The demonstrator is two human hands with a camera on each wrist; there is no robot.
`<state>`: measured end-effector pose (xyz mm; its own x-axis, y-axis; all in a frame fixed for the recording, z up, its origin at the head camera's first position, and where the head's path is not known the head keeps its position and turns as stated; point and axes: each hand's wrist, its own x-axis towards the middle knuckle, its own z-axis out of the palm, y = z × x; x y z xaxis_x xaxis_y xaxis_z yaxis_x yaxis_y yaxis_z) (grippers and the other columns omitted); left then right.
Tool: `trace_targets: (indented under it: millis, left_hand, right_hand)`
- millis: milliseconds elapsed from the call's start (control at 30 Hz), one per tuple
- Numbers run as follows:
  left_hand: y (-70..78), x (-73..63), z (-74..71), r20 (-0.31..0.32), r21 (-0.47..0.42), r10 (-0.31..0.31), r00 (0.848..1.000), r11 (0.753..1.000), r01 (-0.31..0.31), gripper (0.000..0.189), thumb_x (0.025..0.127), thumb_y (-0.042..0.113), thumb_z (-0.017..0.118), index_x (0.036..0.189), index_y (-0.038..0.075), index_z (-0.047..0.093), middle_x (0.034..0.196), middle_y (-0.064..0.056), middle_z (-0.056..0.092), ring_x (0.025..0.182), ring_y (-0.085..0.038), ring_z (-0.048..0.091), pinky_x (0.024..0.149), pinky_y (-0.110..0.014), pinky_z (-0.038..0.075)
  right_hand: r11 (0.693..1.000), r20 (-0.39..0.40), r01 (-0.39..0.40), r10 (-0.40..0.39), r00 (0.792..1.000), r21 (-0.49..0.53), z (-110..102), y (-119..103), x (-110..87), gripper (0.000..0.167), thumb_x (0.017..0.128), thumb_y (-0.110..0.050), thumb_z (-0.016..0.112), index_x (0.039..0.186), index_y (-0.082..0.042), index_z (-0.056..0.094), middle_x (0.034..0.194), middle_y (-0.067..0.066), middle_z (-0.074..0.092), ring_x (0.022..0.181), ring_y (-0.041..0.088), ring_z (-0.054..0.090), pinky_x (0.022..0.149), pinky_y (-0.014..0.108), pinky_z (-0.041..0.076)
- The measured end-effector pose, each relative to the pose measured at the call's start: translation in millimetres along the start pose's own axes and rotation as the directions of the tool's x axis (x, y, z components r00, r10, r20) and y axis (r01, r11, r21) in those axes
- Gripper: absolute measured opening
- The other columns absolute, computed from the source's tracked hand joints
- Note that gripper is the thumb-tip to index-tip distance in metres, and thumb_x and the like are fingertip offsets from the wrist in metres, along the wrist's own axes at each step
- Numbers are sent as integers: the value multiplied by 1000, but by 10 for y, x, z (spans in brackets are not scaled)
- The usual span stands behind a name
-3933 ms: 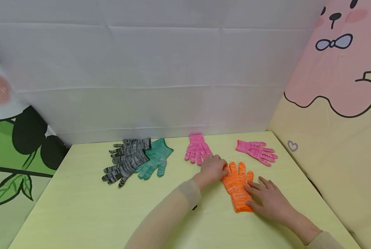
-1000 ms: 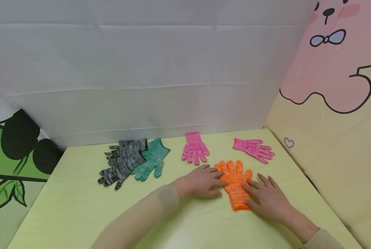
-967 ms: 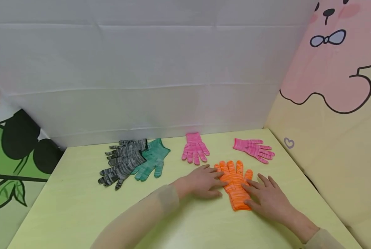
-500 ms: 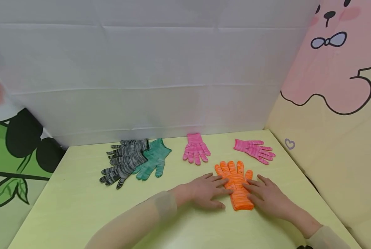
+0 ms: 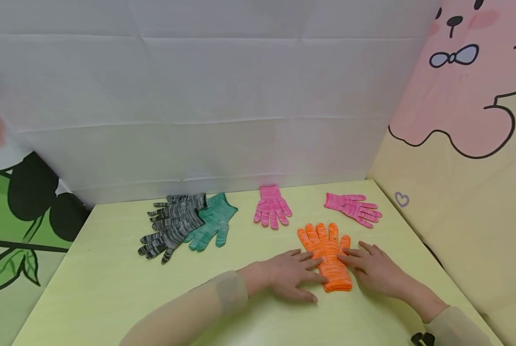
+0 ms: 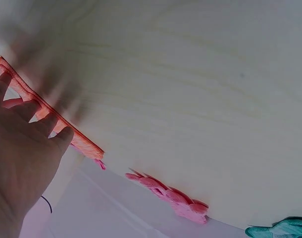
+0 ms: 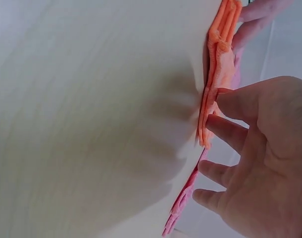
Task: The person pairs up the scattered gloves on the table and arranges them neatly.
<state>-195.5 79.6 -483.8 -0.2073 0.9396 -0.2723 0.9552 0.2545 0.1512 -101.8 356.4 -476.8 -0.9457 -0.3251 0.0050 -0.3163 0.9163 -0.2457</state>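
An orange knit glove [image 5: 336,275] lies flat on the table, fingers toward the back wall and cuff toward me. In the right wrist view its edge [image 7: 223,69] shows stacked layers. My left hand [image 5: 285,276] is spread along its left side, fingertips resting on the edge from palm to cuff. On the right side my right hand [image 5: 376,271] has its fingertips at the glove's edge, near the thumb. Both hands have loose, extended fingers and grip nothing.
Behind lie a pink glove [image 5: 273,207] and, farther right, another pink glove [image 5: 355,208]. Two grey-black gloves [image 5: 177,228] overlap a teal glove [image 5: 216,221] at the back left. A white cloth wall [image 5: 223,120] borders the pale yellow table [image 5: 93,288].
My left hand has moved from the orange glove's fingertips down its left side toward the cuff, its fingers spreading. My right hand has barely shifted, and the gloves lie as before.
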Motion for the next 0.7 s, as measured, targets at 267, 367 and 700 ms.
trace_targets:
  millis: [267, 367, 700]
  left_hand:
    - [33, 16, -16, 3, 17, -19, 1000, 1000, 19, 65, 98, 75, 33, 158, 51, 29, 170, 6, 14, 156, -22, 11, 124, -46, 13]
    - [41, 22, -15, 10, 18, -32, 999, 999, 32, 64, 98, 76, 33, 157, 52, 30, 169, 8, 14, 156, -20, 11, 125, -46, 13]
    - [44, 26, 2, 7, 25, -42, 999, 999, 42, 64, 97, 77, 35, 157, 53, 30, 169, 9, 15, 156, -19, 12, 124, -46, 14]
  right_hand:
    - [996, -130, 38, -28, 991, 80, -44, 142, 201, 33, 100, -11, 64, 133, -11, 70, 138, 16, 63, 137, 56, 38, 108, 73, 29]
    - [997, -144, 71, -72, 987, -17, 19, 172, 290, 40, 102, -21, 63, 141, -13, 64, 148, 17, 55, 141, 55, 34, 109, 73, 28]
    - [988, -78, 30, -42, 996, -149, 130, 162, 357, 45, 106, -34, 56, 146, -15, 60, 151, 7, 54, 146, 50, 30, 114, 70, 19]
